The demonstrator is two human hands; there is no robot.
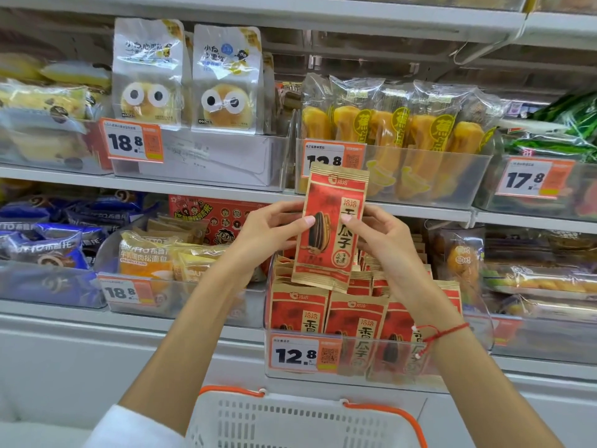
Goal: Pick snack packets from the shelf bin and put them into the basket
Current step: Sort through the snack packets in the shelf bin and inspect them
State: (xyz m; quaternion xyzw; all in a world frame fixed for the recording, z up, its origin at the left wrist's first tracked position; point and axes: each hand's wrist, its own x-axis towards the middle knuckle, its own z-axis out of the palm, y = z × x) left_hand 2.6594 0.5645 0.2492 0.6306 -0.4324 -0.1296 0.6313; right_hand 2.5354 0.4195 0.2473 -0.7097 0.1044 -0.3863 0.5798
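A red and tan sunflower-seed packet [332,221] is held upright in front of the shelves. My left hand [271,231] pinches its left edge, thumb on the front. My right hand [384,244] grips its right edge, with a red string on the wrist. Directly below the packet stands a clear shelf bin [355,367] with several more of the same packets [355,321] upright in rows. A white basket [290,421] with orange handles sits at the bottom of the view, under my forearms.
Clear bins of bread and cake packs fill both shelves: blue and yellow packs [155,253] at left, banana-shaped cakes [397,130] above, wrapped rolls [533,279] at right. Orange price tags [300,354] hang on the bin fronts. A white shelf ledge [97,328] runs below.
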